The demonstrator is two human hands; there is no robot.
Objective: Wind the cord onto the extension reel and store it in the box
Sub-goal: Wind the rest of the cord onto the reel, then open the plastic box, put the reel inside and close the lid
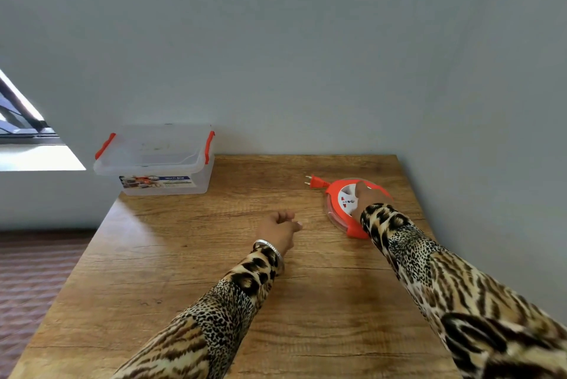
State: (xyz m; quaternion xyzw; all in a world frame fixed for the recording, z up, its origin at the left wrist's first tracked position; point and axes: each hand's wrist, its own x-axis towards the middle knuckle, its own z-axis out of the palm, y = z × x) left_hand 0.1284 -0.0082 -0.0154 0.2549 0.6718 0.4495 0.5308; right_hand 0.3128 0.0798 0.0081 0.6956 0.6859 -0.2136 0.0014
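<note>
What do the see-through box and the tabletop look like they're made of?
The box looks like clear glossy plastic: you see through its walls, and it has red clip handles. The table shows brown wood grain with a soft sheen, though whether it is solid wood or a laminate is unclear.

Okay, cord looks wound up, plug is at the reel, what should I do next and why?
Probably lift the round orange extension reel with the right hand already on it and carry it to the clear plastic box at the table's far left corner. Only the orange plug sticks out, and the box seems open.
</note>
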